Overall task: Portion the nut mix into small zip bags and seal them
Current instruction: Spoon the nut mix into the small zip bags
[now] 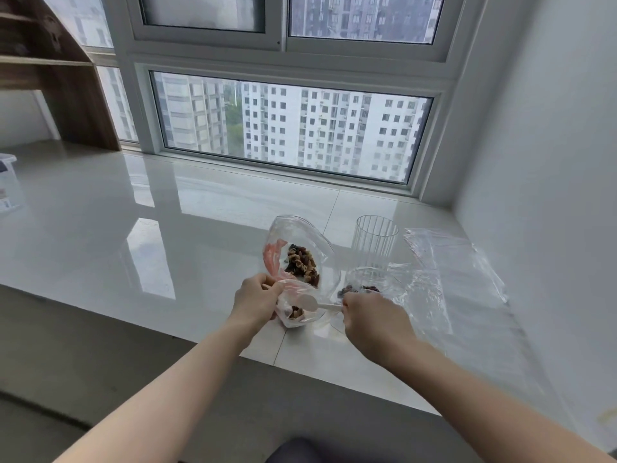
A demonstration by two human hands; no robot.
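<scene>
On the pale tabletop [200,228] under the window, everything for the job sits near the front edge, right of centre. Largest is the loose stack of clear bags [467,272] at far right, lying flat; how many are in it cannot be told. Next is one big bag [300,248] of nut mix, standing open just beyond the left hand [255,302], with a pink strip along its left side. One ribbed clear cup [375,242] stands right of it, apparently empty. One small bag [297,312] with a few nuts in it is held at its left edge by the left hand, whose grip is pinched on the plastic. A second small bag [364,285], with a little mix inside, lies just beyond the right hand [370,320].

One white spoon [314,304] is held by the right hand, fingers curled round the handle. Its long axis runs left-right, bowl pointing left over the held bag's mouth. The big bag lies up and left of the bowl, so the next scoop probably means swinging the spoon away from the body and slightly left; the right hand does it while the left keeps the mouth open.
</scene>
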